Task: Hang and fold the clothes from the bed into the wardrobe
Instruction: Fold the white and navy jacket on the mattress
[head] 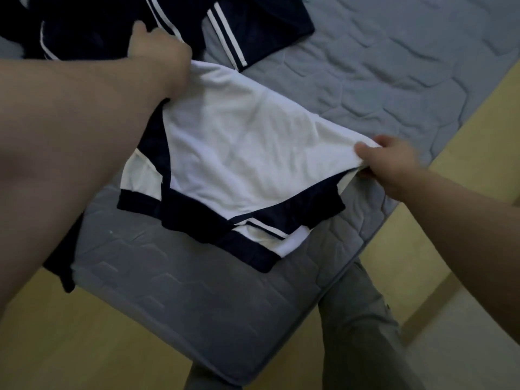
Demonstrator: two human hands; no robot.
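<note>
A white shirt with navy trim (239,147) lies partly folded on the grey quilted mattress (380,66), its navy-edged sleeves and hem toward the near corner. My left hand (160,54) grips the shirt's far left edge, fingers hidden under the cloth. My right hand (385,161) pinches the shirt's right corner between thumb and fingers and lifts it a little off the bed.
Navy garments with white stripes (239,26) lie heaped at the top left of the mattress. More dark cloth hangs off the bed's left edge (63,266). The mattress corner (225,361) juts toward me over a yellowish floor (70,347). My grey-trousered leg (363,319) stands beside it.
</note>
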